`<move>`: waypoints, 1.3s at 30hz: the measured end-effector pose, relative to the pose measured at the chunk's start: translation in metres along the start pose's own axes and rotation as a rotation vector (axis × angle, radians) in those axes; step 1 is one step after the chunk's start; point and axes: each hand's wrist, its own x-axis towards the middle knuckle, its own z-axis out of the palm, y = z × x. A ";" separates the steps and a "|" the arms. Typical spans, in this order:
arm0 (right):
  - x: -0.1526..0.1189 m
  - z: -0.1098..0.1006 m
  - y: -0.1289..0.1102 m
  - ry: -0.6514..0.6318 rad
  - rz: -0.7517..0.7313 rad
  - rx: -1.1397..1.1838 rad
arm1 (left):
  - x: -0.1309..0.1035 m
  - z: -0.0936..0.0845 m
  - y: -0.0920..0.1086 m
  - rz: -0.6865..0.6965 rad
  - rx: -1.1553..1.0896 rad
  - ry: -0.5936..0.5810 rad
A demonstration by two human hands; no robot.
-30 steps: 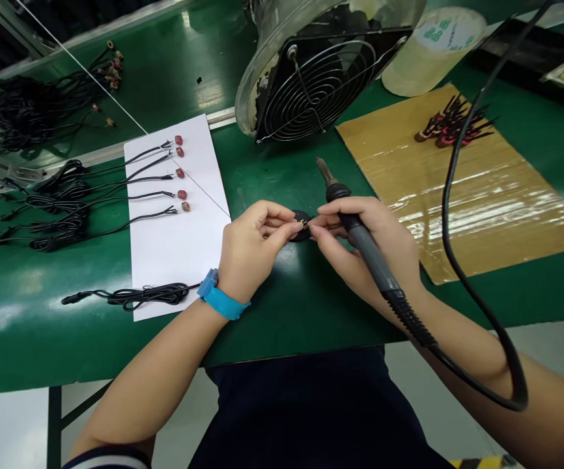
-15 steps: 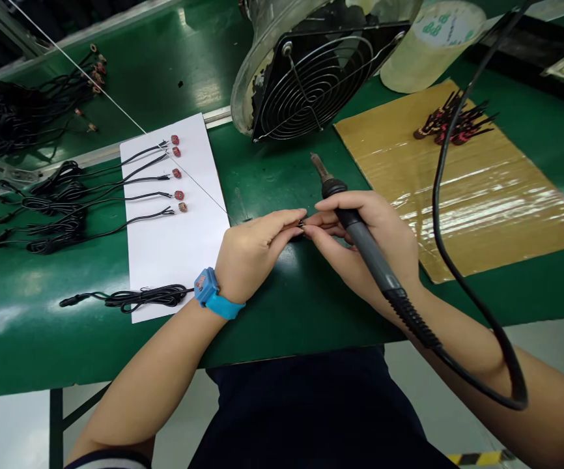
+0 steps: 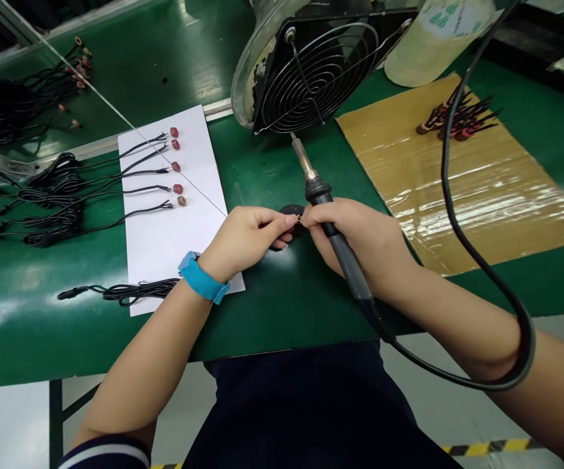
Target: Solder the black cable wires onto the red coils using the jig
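Note:
My right hand point(image 3: 360, 238) is closed around the grip of a soldering iron point(image 3: 348, 260), whose metal tip points up and away toward the fan. The tips of my right thumb and forefinger also meet at a tiny wire end point(image 3: 299, 219). My left hand point(image 3: 247, 238), wearing a blue wrist strap point(image 3: 202, 279), pinches that wire end from the other side. Just behind the fingertips lies a black round piece point(image 3: 292, 210), partly covered. A coiled black cable point(image 3: 140, 290) runs behind my left wrist; whether it joins the pinched wire is hidden.
On a white sheet point(image 3: 174, 241), several black cables point(image 3: 57, 202) end near small red ring parts point(image 3: 175, 143). A fan point(image 3: 316, 81) stands at the back. Brown cardboard point(image 3: 482, 215) at right bears a pile of leaded parts point(image 3: 462, 117). The iron's cord point(image 3: 451, 176) loops over my right forearm.
My right hand has turned, swinging the iron's tip leftward and nearer the fan. Its fingers have curled in tighter. My left hand has rotated, its thumb now uppermost on the pinched wire.

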 end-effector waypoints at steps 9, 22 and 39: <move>-0.003 -0.003 0.013 0.070 0.230 0.195 | 0.009 -0.001 -0.010 -0.066 -0.108 0.052; -0.002 0.006 0.013 0.031 0.209 0.130 | 0.008 0.002 -0.009 -0.102 -0.181 0.094; 0.001 0.000 0.000 0.123 0.229 0.012 | 0.011 0.002 -0.008 -0.095 -0.158 0.019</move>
